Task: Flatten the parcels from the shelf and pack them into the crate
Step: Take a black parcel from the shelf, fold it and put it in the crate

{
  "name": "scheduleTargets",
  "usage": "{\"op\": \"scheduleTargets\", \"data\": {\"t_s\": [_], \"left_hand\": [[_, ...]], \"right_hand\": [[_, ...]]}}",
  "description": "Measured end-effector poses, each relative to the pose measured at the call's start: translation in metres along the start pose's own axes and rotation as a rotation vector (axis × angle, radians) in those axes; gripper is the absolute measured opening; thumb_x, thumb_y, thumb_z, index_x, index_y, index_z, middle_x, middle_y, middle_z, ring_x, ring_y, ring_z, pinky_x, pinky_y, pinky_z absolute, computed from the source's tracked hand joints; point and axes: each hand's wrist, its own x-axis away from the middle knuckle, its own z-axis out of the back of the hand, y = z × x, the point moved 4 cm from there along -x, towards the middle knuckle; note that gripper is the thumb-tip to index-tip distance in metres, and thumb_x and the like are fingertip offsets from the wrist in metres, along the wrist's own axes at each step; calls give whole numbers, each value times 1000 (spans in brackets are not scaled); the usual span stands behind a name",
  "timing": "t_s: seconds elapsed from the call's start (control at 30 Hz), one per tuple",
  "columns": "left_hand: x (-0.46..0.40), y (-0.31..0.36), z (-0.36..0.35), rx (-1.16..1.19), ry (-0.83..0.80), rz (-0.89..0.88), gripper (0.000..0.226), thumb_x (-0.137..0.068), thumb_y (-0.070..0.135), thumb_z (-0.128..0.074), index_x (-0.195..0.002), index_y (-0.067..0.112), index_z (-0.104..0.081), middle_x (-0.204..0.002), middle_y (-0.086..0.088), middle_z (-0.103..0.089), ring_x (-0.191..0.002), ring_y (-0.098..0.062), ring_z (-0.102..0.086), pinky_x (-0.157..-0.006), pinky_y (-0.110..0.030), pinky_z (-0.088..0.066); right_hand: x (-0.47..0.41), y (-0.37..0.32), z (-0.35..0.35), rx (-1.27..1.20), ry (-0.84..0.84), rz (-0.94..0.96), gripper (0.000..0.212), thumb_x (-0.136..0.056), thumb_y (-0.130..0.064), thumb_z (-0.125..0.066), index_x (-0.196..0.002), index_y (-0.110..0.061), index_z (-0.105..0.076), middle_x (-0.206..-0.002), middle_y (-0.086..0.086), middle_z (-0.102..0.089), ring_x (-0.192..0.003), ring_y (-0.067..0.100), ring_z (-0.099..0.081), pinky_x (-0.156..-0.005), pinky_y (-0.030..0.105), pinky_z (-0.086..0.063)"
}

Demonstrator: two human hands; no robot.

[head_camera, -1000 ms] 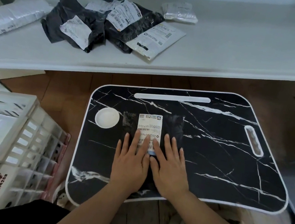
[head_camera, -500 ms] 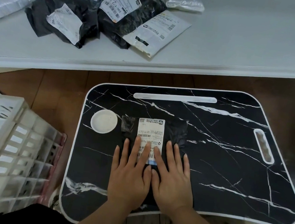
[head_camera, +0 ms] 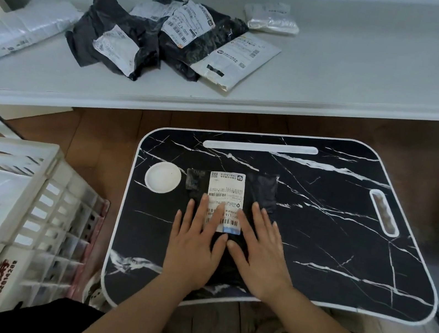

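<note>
On the marble-patterned lap desk (head_camera: 316, 240), a black parcel (head_camera: 261, 193) is pressed flat beneath the left hand (head_camera: 194, 246) and right hand (head_camera: 260, 254), all fingers spread wide to force air out.

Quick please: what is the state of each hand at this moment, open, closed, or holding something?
Left hand: open, fingers straight, pressing flat on the black parcel.
Right hand: open, fingers straight, pressing flat on the same parcel.
</note>
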Motion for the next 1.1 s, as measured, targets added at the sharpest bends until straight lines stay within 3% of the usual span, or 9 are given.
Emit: {"op": "scheduleTargets", "data": {"t_s": [0.1, 0.2, 0.3, 0.37, 0.43, 0.53, 0.6, 0.8, 1.1], "left_hand": [[9, -5, 24, 187, 143, 211, 68, -93, 56, -29, -153, 26, -16, -160, -7, -14, -144, -25, -20, -115, -41, -24], [11, -14, 41, 400, 203, 575, 67, -92, 40, -55, -148, 12, -31, -144, -12, -37, -128, -27, -43, -102, -40, -39], [9, -22, 36, 739, 136, 831, 66, -82, 36, -72, -135, 6, -46, -123, -14, -57, -104, -28, -59, -87, -37, -51], [11, -19, 31, 998, 35, 913, 62, -74, 34, -80, -123, 5, -56, -101, -12, -67, -78, -22, -63, -62, -30, -53], [14, -10, 29, 1118, -137, 903, 48, -70, 30, -84, -107, 5, -66, -86, -7, -70, -63, -15, -58, -49, -24, -45], [18, 2, 33, 1313, -269, 876, 37, -68, 8, -84, -102, 4, -71, -91, -10, -74, -80, -26, -71, -72, -37, -58], [18, 5, 46, 1399, -274, 800, 35, -71, 1, -80, -104, 5, -71, -95, -12, -75, -88, -30, -71, -81, -43, -57], [10, -13, 112, 1374, -290, 492, 63, -65, 8, -82, -123, 20, -60, -111, -2, -72, -105, -24, -66, -95, -45, -51], [34, -174, 251, 1515, 345, 578, 42, -88, -1, -63, -128, 13, -57, -120, -7, -67, -104, -29, -65, -91, -43, -52]], "right_hand": [[14, 13, 18, -134, 193, -236, 83, -88, -72, -23, -153, -21, -21, -161, 4, -11, -146, 21, -10, -118, 40, -15], [20, 22, 35, -255, 338, -491, 69, -90, -51, -55, -140, -5, -44, -141, 14, -46, -129, 28, -36, -108, 39, -29], [14, 22, 46, -433, 278, -622, 65, -84, -45, -68, -131, -2, -52, -125, 16, -55, -119, 29, -49, -101, 37, -39], [11, 22, 41, -613, 186, -730, 68, -77, -43, -77, -125, -2, -53, -119, 14, -59, -111, 30, -56, -94, 38, -46], [13, 20, 35, -829, 112, -810, 67, -67, -36, -87, -117, -3, -57, -113, 12, -66, -102, 30, -63, -91, 41, -51], [19, 7, 37, -1090, 21, -850, 68, -67, -17, -89, -122, 2, -55, -111, 16, -66, -92, 29, -65, -73, 40, -56], [22, -3, 49, -1195, -4, -825, 45, -71, -6, -84, -107, 6, -59, -94, 18, -70, -79, 30, -67, -62, 34, -53], [-9, -63, 89, -1272, -2, -601, 27, -74, -3, -78, -99, 1, -68, -85, 21, -73, -77, 33, -71, -71, 40, -57], [-94, -242, 100, -1241, -157, -229, 27, -83, -19, -74, -105, -5, -69, -98, 13, -74, -88, 26, -70, -77, 34, -56]]}}
